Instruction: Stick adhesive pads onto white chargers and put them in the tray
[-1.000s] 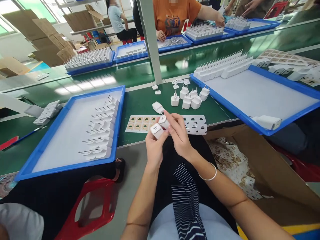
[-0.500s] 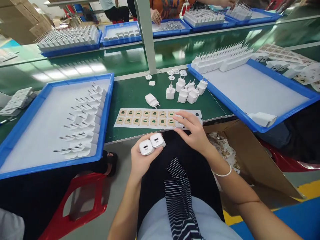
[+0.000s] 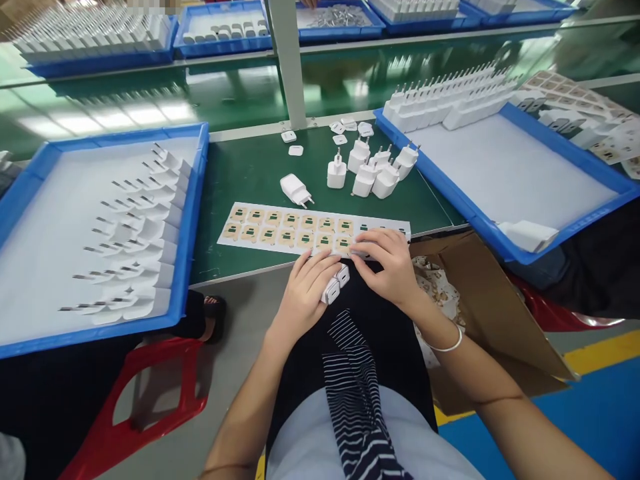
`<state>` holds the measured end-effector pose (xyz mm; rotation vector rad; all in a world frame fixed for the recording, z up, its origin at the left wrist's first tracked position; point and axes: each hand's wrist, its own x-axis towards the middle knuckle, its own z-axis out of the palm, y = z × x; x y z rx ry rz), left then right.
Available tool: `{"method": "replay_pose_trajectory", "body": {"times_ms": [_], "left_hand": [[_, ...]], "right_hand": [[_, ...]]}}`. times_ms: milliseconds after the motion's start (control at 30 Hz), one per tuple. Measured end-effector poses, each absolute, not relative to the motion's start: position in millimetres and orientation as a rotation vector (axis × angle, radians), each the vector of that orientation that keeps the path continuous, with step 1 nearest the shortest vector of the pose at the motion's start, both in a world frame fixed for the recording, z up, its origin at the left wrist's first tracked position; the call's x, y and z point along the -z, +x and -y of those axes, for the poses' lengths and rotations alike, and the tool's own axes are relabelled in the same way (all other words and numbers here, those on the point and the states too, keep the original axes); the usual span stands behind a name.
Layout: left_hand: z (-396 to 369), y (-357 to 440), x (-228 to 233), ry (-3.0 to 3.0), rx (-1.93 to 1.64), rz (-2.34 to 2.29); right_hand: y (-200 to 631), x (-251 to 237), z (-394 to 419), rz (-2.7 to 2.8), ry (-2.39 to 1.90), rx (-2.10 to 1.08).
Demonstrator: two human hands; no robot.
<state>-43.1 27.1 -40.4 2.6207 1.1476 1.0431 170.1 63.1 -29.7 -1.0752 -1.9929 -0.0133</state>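
In my left hand point(image 3: 307, 293) are two white USB chargers point(image 3: 332, 292) side by side, their port ends facing right and up. The fingers wrap over them, hiding most of the bodies. A sheet of stickers point(image 3: 287, 235) lies along the table's near edge, with two rows of beige stickers and a bare strip at its right end. At the lower edge, right of the middle, my right hand point(image 3: 383, 263) has its thumb and forefinger closed on the sheet. Behind the sheet, one white charger point(image 3: 296, 191) lies on its side, and several others point(image 3: 369, 175) stand with pins up.
A blue tray point(image 3: 199, 200) with chargers in rows stands left; another blue tray point(image 3: 453, 193) stands right. Small white pieces point(image 3: 295, 151) lie near the metal post point(image 3: 290, 73). Below the table at right is a cardboard box point(image 3: 495, 313); a red stool point(image 3: 150, 393) stands at left.
My left hand has turned over, palm down, and moved up and right to the sheet's edge with the chargers. My right hand stays at the sheet. The view has tilted down.
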Motion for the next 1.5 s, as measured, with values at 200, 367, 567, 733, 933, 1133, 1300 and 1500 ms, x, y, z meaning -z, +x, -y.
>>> {"method": "replay_pose_trajectory", "body": {"times_ms": [200, 367, 567, 733, 933, 1133, 1300, 1500], "left_hand": [[-27, -42, 45, 2.585, -1.055, -1.193], [-26, -39, 46, 2.557, -1.080, -1.218], [-26, -36, 47, 2.559, -1.094, -1.238], [-27, -34, 50, 2.574, -1.081, -1.267], [-28, -34, 47, 2.509, -1.128, -1.233], [-27, -31, 34, 2.055, -1.286, -1.127], [-20, -27, 25, 1.770, -1.422, -1.077], [-12, -21, 12, 1.694, -1.512, -1.019]], "right_hand": [[165, 26, -67, 2.052, -1.127, 0.020], [168, 25, -69, 2.044, -1.085, -0.021], [166, 21, -69, 1.952, -1.117, -0.211], [163, 7, -73, 1.749, -1.175, -0.469], [178, -18, -85, 1.321, -1.162, -0.954], [195, -26, -67, 1.126, -1.063, -1.296], [189, -21, -42, 1.097, -1.064, -1.339], [178, -25, -28, 1.110, -1.169, -1.360]]}}
